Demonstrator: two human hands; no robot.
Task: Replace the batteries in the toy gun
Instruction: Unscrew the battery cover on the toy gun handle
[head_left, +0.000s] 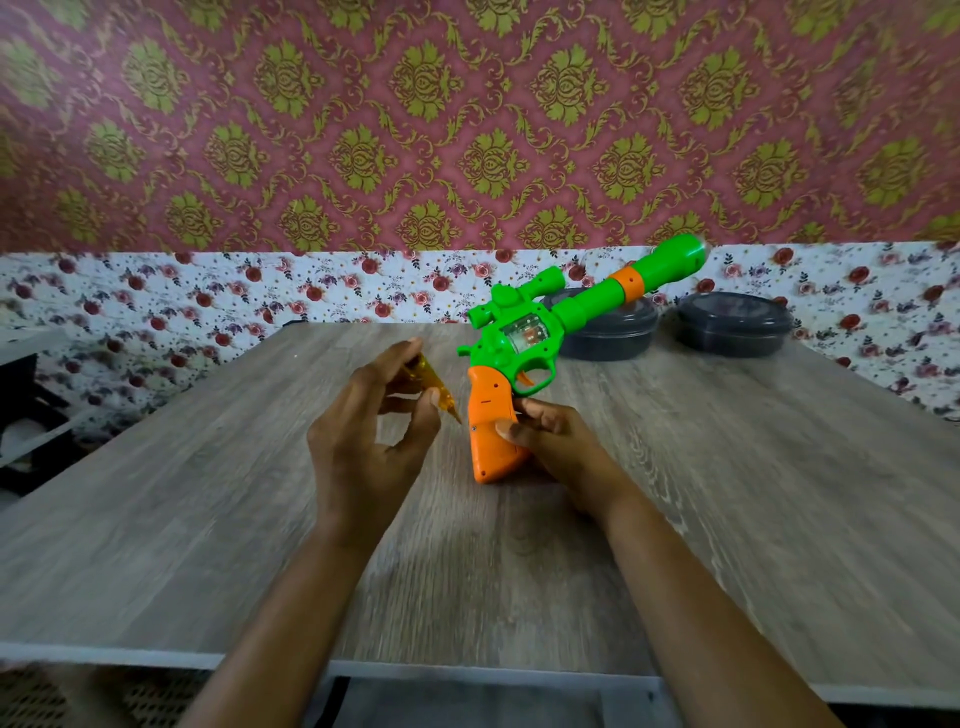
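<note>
Toy gun (524, 332) held near middle of wooden table (727, 493), orange butt looks rested on tabletop, green barrel tilted up and right toward back wall. Orange grip wrapped by right hand (550, 436), thumb pressed on its side. Amber see-through screwdriver (431, 382) pinched in left hand (363, 426), tip pointed down, just beside grip, contact can't be told tbh. Two dark round containers (735, 325) parked behind gun.
</note>
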